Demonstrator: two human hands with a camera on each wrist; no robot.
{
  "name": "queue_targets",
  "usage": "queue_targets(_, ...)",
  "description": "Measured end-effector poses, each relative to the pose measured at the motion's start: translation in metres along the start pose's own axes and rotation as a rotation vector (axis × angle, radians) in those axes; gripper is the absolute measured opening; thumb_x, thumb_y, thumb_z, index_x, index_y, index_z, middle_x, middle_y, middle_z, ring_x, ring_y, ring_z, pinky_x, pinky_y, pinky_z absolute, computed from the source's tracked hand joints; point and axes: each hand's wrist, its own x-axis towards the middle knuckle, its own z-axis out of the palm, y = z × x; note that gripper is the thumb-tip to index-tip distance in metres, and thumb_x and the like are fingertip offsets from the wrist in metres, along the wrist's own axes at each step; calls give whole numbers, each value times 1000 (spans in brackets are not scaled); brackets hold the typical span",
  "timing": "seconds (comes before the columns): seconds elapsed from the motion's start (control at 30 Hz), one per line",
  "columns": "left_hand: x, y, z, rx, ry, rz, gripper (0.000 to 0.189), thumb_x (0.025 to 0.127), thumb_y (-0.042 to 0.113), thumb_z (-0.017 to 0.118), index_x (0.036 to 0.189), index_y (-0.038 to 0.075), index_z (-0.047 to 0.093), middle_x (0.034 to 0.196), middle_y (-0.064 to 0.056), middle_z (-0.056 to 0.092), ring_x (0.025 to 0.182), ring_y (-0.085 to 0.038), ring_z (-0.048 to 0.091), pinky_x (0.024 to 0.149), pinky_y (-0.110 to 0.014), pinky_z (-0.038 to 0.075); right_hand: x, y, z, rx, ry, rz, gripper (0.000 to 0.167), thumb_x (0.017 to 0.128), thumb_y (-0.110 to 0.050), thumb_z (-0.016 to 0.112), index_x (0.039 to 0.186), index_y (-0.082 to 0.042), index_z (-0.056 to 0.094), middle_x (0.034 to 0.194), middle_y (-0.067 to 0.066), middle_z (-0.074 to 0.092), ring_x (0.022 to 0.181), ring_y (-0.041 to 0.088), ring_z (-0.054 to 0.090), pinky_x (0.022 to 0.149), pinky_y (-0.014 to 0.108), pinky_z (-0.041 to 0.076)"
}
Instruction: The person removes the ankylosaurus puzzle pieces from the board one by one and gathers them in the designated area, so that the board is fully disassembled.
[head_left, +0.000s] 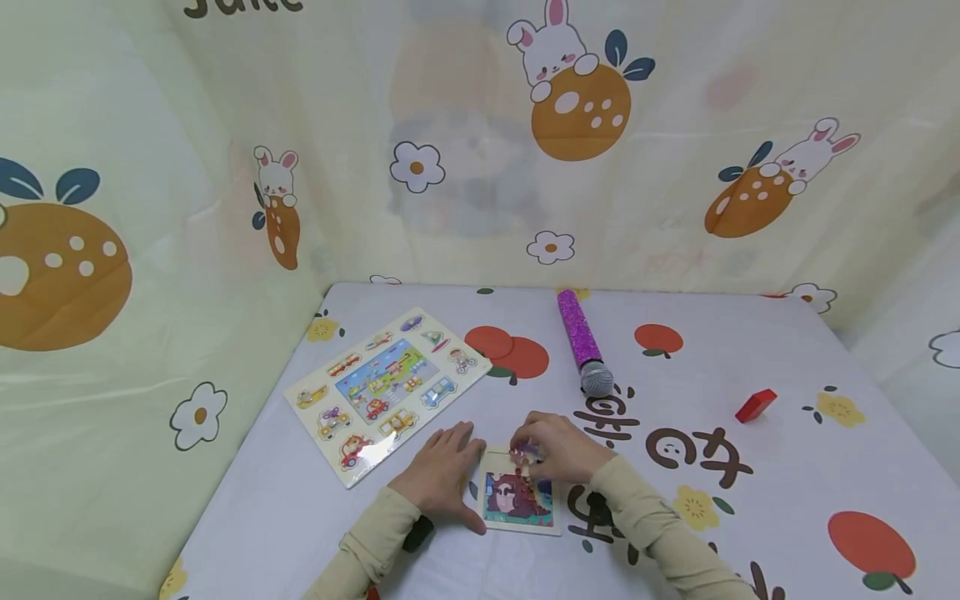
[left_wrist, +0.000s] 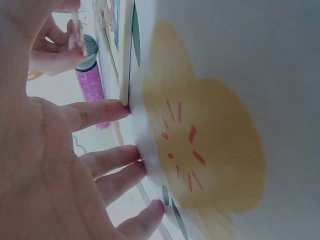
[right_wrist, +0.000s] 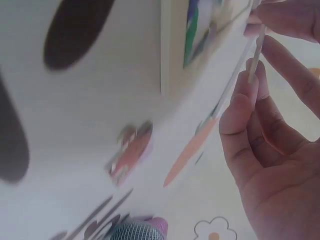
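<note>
My right hand (head_left: 562,450) pinches a small thin jigsaw piece (head_left: 527,454) between thumb and fingers, over the top part of a small picture puzzle board (head_left: 517,528). In the right wrist view the piece (right_wrist: 257,52) shows edge-on. The board has a pale frame, and a picture in reddish-brown, blue and teal fills its lower part. My left hand (head_left: 437,477) lies spread along the board's left side, a fingertip at the frame's edge in the left wrist view. Another loose jigsaw piece (right_wrist: 130,155) lies on the table in the right wrist view.
A larger vehicle puzzle board (head_left: 322,429) lies at the left. Farther back is a glittery purple microphone (head_left: 581,333), its head towards me. A small red block (head_left: 756,406) stands at the right. Printed curtains (head_left: 465,258) enclose the table's far side.
</note>
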Motion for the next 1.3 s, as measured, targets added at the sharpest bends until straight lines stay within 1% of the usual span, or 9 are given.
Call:
queue_targets(0.13, 0, 0, 0, 8, 5, 1, 110, 51, 67, 83, 140, 14, 44, 152, -15, 32, 141, -31, 29, 118, -46, 25, -5, 5, -6, -17, 28, 11, 32, 72, -14, 80, 103, -14, 72, 97, -6, 60, 88, 11, 54, 83, 36, 51)
queue_targets(0.37, 0, 0, 1, 2, -1, -3, 111, 51, 67, 83, 141, 14, 43, 152, -15, 31, 142, -31, 28, 118, -46, 24, -16, 17, -15, 1, 61, -9, 32, 70, -7, 77, 100, -13, 71, 92, -5, 59, 79, 12, 52, 68, 24, 48)
queue_targets(0.43, 0, 0, 1, 4, -2, -3, 111, 51, 67, 83, 141, 14, 43, 152, -15, 31, 142, -31, 28, 118, -46, 24, -21, 23, -18, -3, 70, 0, 32, 69, -5, 75, 100, -13, 71, 91, -6, 58, 78, 12, 51, 66, 22, 47)
queue_targets(0.6, 0, 0, 2, 13, -8, -2, 112, 51, 68, 82, 141, 14, 43, 152, -15, 31, 142, -30, 28, 118, -46, 24, -37, 43, -23, -43, 118, 16, 34, 65, 1, 70, 96, -13, 72, 90, -6, 59, 80, 11, 49, 67, 25, 45)
queue_targets(0.73, 0, -1, 2, 15, -11, -4, 112, 52, 68, 82, 141, 14, 43, 153, -15, 31, 142, -30, 28, 118, -46, 24, -48, 63, -33, -75, 139, 14, 35, 63, 4, 69, 95, -12, 72, 92, -3, 60, 80, 12, 50, 66, 27, 47)
queue_targets(0.87, 0, -2, 2, 17, -9, -1, 112, 52, 68, 82, 141, 13, 43, 153, -15, 31, 142, -30, 28, 118, -46, 23, -56, 77, -40, -75, 143, 68, 36, 63, 5, 69, 93, -14, 71, 94, -3, 62, 83, 13, 54, 71, 31, 50)
queue_targets(0.97, 0, -2, 1, 23, -7, 2, 112, 51, 68, 82, 141, 13, 43, 153, -15, 31, 142, -30, 28, 118, -46, 24, -60, 80, -43, -56, 136, 120, 36, 64, 5, 71, 94, -16, 71, 94, -4, 61, 86, 15, 55, 76, 37, 52)
queue_targets(1.03, 0, -2, 1, 21, -12, -2, 113, 51, 68, 82, 142, 13, 43, 153, -15, 31, 142, -30, 28, 118, -46, 23, -60, 81, -43, -42, 126, 125, 36, 64, 6, 71, 94, -15, 71, 94, -3, 62, 86, 16, 55, 77, 38, 52)
queue_targets(1.3, 0, 0, 1, 12, -30, -14, 112, 52, 68, 82, 141, 13, 43, 153, -15, 30, 142, -30, 27, 118, -46, 23, -58, 84, -36, -59, 100, 133, 35, 65, 6, 71, 93, -15, 71, 96, -3, 61, 83, 14, 53, 74, 35, 52)
